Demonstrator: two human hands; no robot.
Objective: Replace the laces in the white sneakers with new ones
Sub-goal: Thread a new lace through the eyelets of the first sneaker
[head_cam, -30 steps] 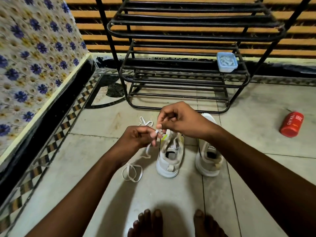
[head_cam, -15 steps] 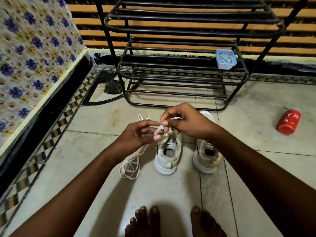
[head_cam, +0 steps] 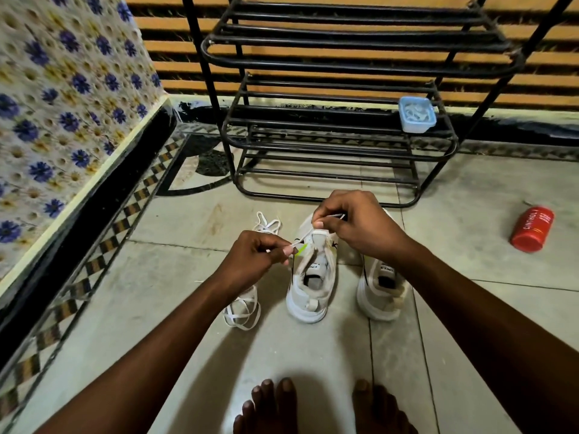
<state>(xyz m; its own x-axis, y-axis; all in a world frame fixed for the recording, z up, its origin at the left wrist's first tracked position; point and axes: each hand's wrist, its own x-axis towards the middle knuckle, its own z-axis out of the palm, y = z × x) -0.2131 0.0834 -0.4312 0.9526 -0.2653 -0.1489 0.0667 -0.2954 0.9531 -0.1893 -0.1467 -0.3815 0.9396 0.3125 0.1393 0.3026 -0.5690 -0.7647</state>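
Above the left sneaker (head_cam: 311,270), our left hand (head_cam: 250,261) and right hand (head_cam: 354,223) each pinch the white lace (head_cam: 302,239), stretching it straight, probably for threading.

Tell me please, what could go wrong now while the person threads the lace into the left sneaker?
The lace is pinched only at its ends by the left hand and right hand, so a tip could slip out. Slack runs down to a loose pile on the floor and might tangle. The sneaker stands free, so a pull could tip it.
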